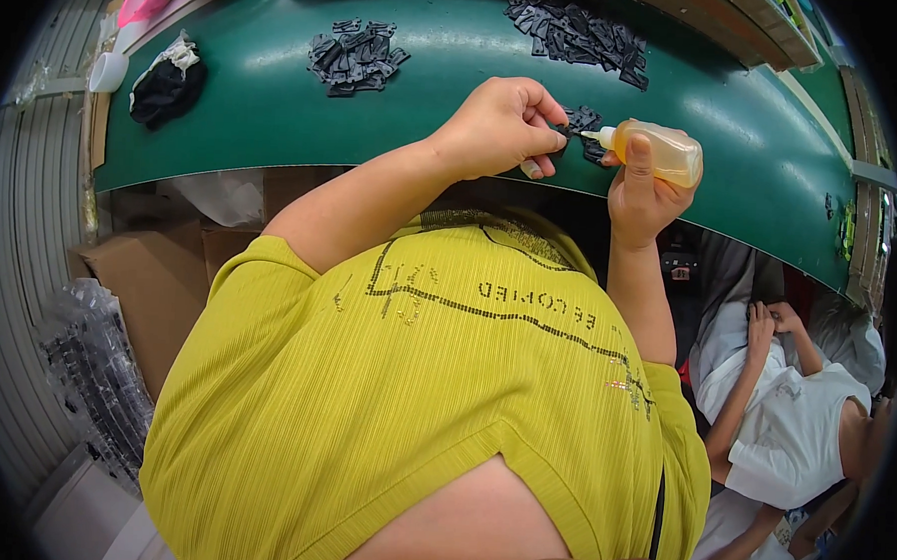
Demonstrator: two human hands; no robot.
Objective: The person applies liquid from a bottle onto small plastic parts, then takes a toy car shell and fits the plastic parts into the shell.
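My right hand (641, 200) is wrapped round a squeeze bottle (680, 158) of amber liquid. The bottle lies tilted on its side, its narrow pale nozzle pointing left. Just left of that tip, my left hand (500, 125) pinches a small black plastic part (563, 131) between thumb and forefinger. Nozzle and part are very close; whether they touch I cannot tell. Behind them on the green table (448, 55) lies a small heap of black parts (584, 118), half hidden by the bottle and fingers.
Farther back lie two larger heaps, one of black parts (354, 60) at centre-left and another pile (579, 40) at centre-right. A black-and-white cloth bundle (167, 86) and a white cup (108, 72) stand at the left. A person in white (787, 435) sits at my right.
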